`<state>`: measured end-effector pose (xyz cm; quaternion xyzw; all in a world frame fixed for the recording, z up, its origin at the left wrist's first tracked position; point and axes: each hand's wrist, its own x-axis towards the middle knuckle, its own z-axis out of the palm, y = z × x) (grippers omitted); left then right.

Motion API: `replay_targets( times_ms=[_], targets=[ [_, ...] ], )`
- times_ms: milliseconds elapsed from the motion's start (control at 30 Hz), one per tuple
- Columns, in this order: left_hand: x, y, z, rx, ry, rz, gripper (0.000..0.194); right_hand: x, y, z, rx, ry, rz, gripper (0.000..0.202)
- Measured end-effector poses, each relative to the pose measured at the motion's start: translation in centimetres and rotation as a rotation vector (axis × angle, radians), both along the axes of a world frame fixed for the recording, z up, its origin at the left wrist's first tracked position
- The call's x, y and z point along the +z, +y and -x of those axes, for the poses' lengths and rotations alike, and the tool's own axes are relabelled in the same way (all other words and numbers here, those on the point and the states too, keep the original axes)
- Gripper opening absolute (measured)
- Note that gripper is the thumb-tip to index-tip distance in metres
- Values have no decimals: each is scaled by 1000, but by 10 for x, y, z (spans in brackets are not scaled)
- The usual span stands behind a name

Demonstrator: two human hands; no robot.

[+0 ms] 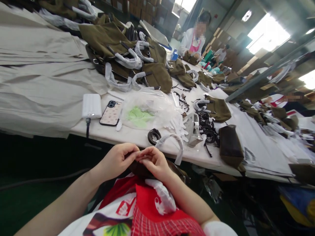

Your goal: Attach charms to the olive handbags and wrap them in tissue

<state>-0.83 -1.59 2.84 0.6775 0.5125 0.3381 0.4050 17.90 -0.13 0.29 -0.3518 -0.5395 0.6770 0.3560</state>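
"Head view: how do our hands stand?"
"Our left hand (124,159) and right hand (157,164) are pinched closed above the dark bag (139,171), just near of the table (133,136) (whether they grip anything, we cannot tell)."
"Risk?"
"With neither hand visibly steadying it, the bag could slip."

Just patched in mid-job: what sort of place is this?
Probably a bag workshop or factory: olive bags crowd a long table, a co-worker handles another, and brown boxes are stacked behind.

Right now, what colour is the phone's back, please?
The phone's back is pale pink with darker motifs, in head view.
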Motion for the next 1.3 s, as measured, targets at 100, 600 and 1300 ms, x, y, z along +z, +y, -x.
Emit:
replay_targets(
  times_ms=[100,600,1300],
  targets=[
    [-1,0,1,-11,-11,11,22,-1,0,2,-52,-55,40,31],
    [8,6,5,-199,161,-117,22,-1,2,-5,-52,-222,50,15],
    [6,3,1,-336,270,-234,24,20,4,-11,146,-743,-755,16]
  ],
)
